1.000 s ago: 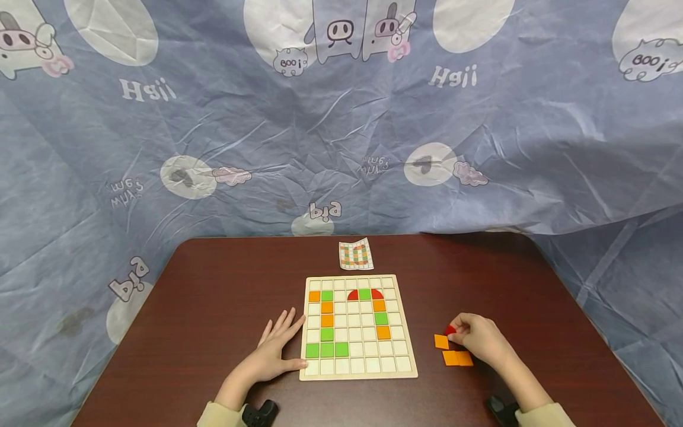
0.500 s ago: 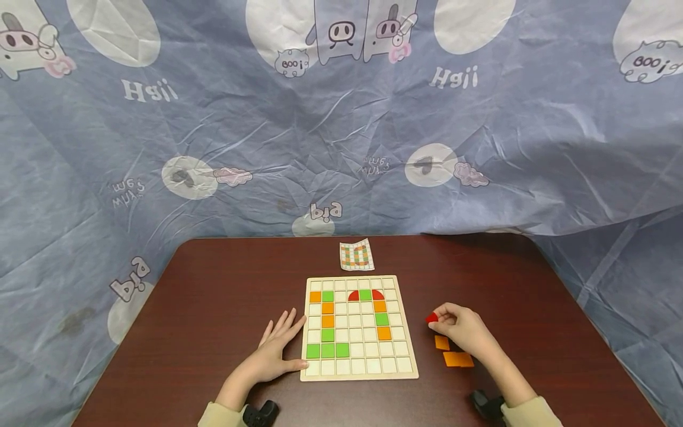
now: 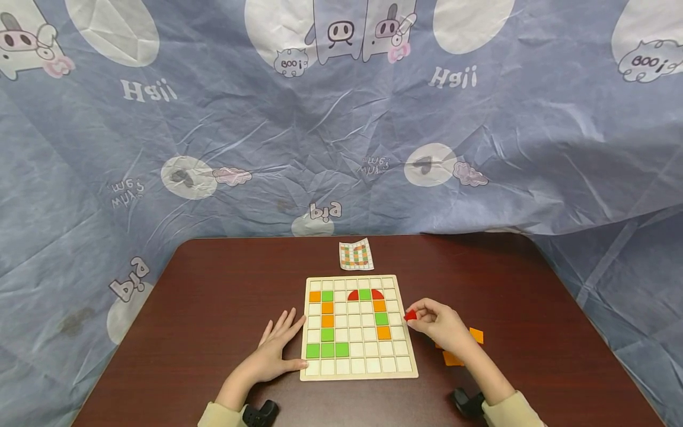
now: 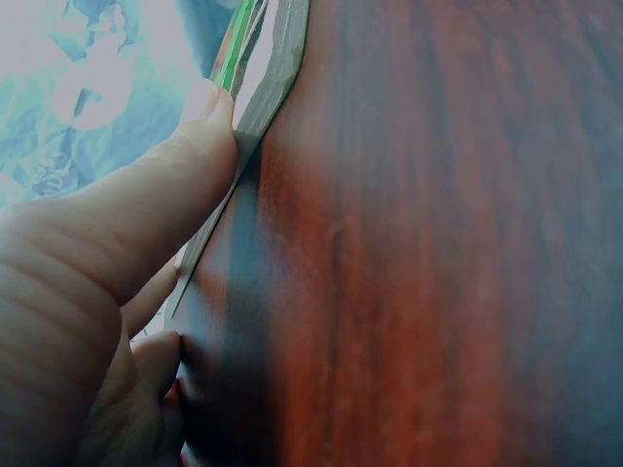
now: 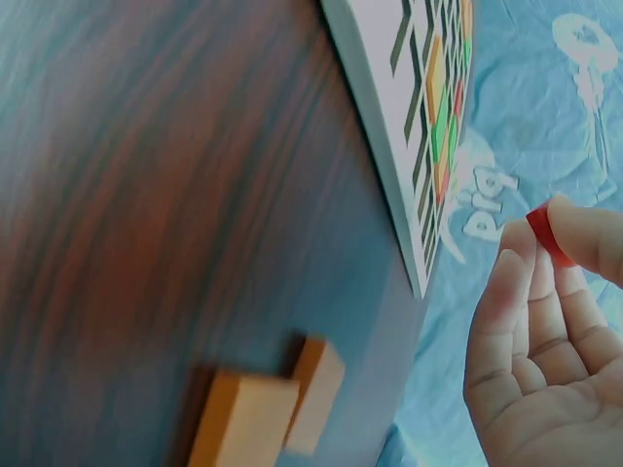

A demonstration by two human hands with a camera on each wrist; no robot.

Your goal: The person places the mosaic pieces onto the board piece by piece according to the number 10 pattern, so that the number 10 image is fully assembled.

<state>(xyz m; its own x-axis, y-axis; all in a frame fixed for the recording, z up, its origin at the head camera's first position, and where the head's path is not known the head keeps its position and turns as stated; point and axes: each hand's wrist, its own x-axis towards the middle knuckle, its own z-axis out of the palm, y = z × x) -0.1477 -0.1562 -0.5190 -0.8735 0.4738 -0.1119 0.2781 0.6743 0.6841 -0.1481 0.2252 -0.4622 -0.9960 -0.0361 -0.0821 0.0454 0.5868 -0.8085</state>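
My right hand (image 3: 440,323) pinches a small red tile (image 3: 410,315) between thumb and fingertips, right at the right edge of a pale wooden grid board (image 3: 386,365). In the right wrist view the red tile (image 5: 550,235) shows edge-on, so most of its shape is hidden. With fingers spread, my left hand (image 3: 269,356) rests at the board's left side. Its thumb touches the board's rim near the lower left corner, as the left wrist view also shows. Green, orange and rounded red tiles sit in several of the board's squares.
Loose orange tiles (image 3: 477,335) lie on the dark wooden table (image 3: 224,284) around my right forearm, partly covered by it. A small paper card with a coloured grid pattern (image 3: 356,255) lies behind the board. A printed cloth (image 3: 320,130) hangs beyond the table.
My right hand has carried the red tile leftward from beside the orange tiles to the board's right edge. One orange tile has come into view behind the wrist. My left hand stays put.
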